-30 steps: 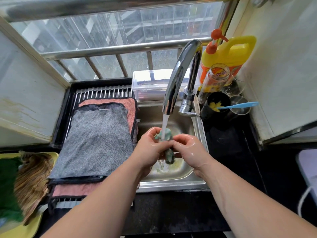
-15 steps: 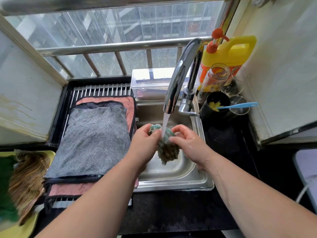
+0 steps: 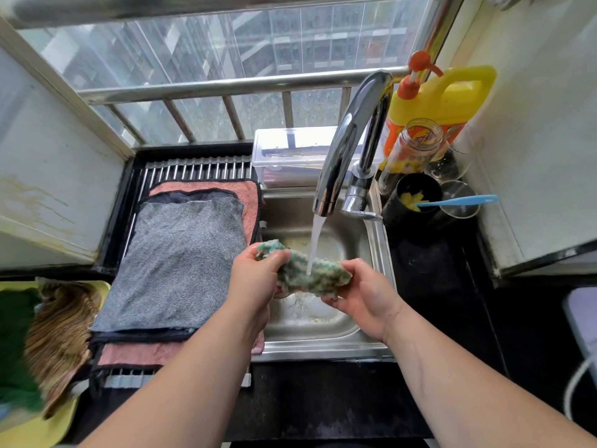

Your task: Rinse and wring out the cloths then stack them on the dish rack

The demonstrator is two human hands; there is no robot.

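Mottled green cloth (image 3: 323,279), bunched into a thick roll, is held over the sink between both hands. The fingers (image 3: 274,258) of the left hand (image 3: 255,282) curl round its left end, and the right hand (image 3: 365,297) grips the right end the same way, thumb on top. Water (image 3: 315,240) from the chrome tap (image 3: 349,143) falls onto the middle of the roll, between the two hands. Below lies the steel sink (image 3: 323,345), set in a dark worktop (image 3: 323,402).

Just left of the sink stands the dish rack (image 3: 193,168) with a flat stack on it: a grey cloth (image 3: 174,263) on top, a dark cloth (image 3: 181,198) beneath, a pink cloth (image 3: 203,188) under both. Farther left a yellow tray (image 3: 38,428) carries a dark green cloth (image 3: 16,334) and a brown striped cloth (image 3: 61,324) — both crumpled.

Behind the sink sits a clear plastic box (image 3: 284,156). Right of the tap are a yellow pump bottle (image 3: 452,98), a glass jar (image 3: 413,147) and a black cup (image 3: 416,192) — a blue handle (image 3: 458,200) points out of it to the right.
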